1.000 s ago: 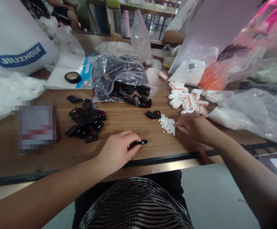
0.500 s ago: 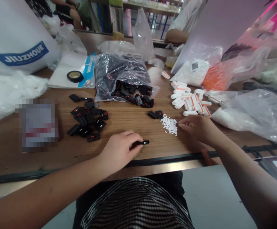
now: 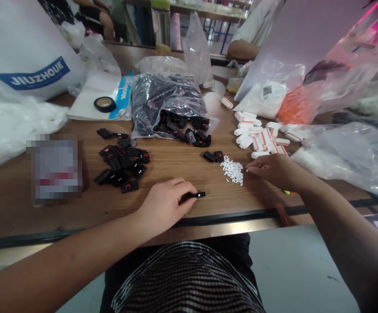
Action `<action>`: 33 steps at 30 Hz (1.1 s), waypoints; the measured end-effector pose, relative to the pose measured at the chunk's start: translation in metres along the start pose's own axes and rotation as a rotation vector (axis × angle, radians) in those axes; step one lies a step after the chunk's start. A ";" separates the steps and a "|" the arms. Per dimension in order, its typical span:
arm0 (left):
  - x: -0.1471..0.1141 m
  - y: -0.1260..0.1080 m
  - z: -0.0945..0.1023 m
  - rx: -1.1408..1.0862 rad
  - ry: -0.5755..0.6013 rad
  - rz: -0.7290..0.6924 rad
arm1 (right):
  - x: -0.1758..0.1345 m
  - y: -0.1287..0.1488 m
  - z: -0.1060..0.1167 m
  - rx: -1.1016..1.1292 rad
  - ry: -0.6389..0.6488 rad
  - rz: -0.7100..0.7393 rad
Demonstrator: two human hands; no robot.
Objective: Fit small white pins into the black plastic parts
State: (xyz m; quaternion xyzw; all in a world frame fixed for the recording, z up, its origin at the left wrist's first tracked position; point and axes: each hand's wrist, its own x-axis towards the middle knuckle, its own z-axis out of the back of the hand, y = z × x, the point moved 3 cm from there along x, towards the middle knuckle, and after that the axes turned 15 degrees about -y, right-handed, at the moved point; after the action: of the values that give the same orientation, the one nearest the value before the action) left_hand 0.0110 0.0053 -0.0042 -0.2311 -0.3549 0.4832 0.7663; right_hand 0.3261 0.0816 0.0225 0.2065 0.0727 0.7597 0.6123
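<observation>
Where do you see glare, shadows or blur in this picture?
Head view: glare flecks the bag of black parts; head view: shadow darkens the table below the right hand; head view: a pixelated item sits at left, details hidden; head view: the plastic bag at the left edge looks smeared.

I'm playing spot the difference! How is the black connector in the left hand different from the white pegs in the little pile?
The black connector is mostly dark; the white pegs are pale.
The connector is bigger; each peg is tiny beside it.
The connector is held in the left hand's fingers; the piled pegs lie loose on the table.
</observation>
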 end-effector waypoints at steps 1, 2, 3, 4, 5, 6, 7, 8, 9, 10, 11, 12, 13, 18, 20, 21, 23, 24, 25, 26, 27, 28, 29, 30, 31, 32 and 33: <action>0.000 0.000 0.000 -0.005 -0.001 0.002 | 0.000 -0.001 0.001 -0.017 0.038 -0.029; 0.000 0.000 0.000 -0.008 0.000 0.005 | 0.001 -0.002 0.001 -0.039 0.077 -0.063; 0.000 0.000 0.000 -0.010 0.001 0.007 | 0.001 -0.003 0.001 -0.055 0.103 -0.091; 0.000 0.000 0.000 -0.010 0.001 0.010 | 0.002 -0.003 0.001 -0.065 0.113 -0.110; 0.000 0.000 0.000 -0.008 0.002 0.011 | 0.002 -0.003 0.001 -0.068 0.112 -0.116; 0.000 0.000 0.000 -0.007 0.004 0.011 | 0.002 -0.002 0.000 -0.069 0.108 -0.115; 0.000 -0.001 0.000 -0.006 0.005 0.010 | 0.001 -0.001 0.000 -0.070 0.101 -0.110; 0.000 -0.001 0.000 -0.007 0.005 0.008 | 0.000 0.000 -0.001 -0.076 0.090 -0.103; 0.001 -0.001 0.001 -0.008 0.005 0.007 | -0.002 0.002 -0.001 -0.089 0.075 -0.095; 0.001 -0.001 0.001 -0.011 0.005 0.005 | -0.003 0.004 -0.002 -0.114 0.056 -0.083; 0.001 -0.001 0.001 -0.014 0.004 0.003 | -0.005 0.007 -0.002 -0.147 0.038 -0.064; 0.001 -0.001 0.001 -0.016 0.002 0.001 | -0.007 0.009 -0.002 -0.185 0.020 -0.039; 0.001 -0.002 0.001 -0.016 0.000 -0.001 | -0.008 0.012 -0.003 -0.222 0.003 -0.011; 0.001 -0.003 0.001 -0.010 0.001 0.010 | -0.014 0.021 -0.005 -0.222 -0.049 0.023; 0.002 -0.003 0.001 -0.009 0.000 0.009 | -0.019 0.037 -0.006 -0.074 -0.070 0.032; 0.002 -0.004 0.002 -0.007 -0.003 0.008 | -0.022 0.049 -0.007 0.025 -0.078 0.056; 0.002 -0.004 0.002 -0.004 -0.005 0.012 | -0.029 0.080 -0.011 0.239 -0.082 0.162; 0.002 -0.005 0.002 -0.003 -0.006 0.015 | -0.032 0.096 -0.015 0.324 -0.053 0.214; 0.002 -0.005 0.002 -0.002 -0.006 0.021 | -0.035 0.111 -0.018 0.386 -0.039 0.266; 0.003 -0.005 0.003 -0.002 -0.004 0.026 | -0.038 0.123 -0.022 0.420 -0.024 0.304; 0.003 -0.005 0.003 -0.002 -0.002 0.030 | -0.039 0.132 -0.026 0.434 -0.011 0.332; 0.003 -0.005 0.003 -0.003 0.000 0.032 | -0.040 0.138 -0.030 0.431 -0.003 0.351; 0.003 -0.005 0.003 -0.004 0.000 0.035 | -0.041 0.142 -0.034 0.419 0.004 0.360; 0.003 -0.005 0.003 -0.003 0.002 0.035 | -0.041 0.144 -0.036 0.405 0.009 0.365; 0.003 -0.005 0.003 -0.002 0.004 0.035 | -0.041 0.144 -0.038 0.392 0.011 0.366; 0.003 -0.005 0.003 0.000 0.007 0.032 | -0.042 0.144 -0.039 0.382 0.010 0.368; 0.003 -0.005 0.003 0.001 0.009 0.030 | -0.042 0.144 -0.039 0.372 0.008 0.369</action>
State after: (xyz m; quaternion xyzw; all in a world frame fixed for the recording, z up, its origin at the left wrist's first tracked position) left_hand 0.0125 0.0060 0.0025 -0.2381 -0.3476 0.4938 0.7607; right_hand 0.1871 0.0124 0.0301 0.3222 0.1745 0.8330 0.4145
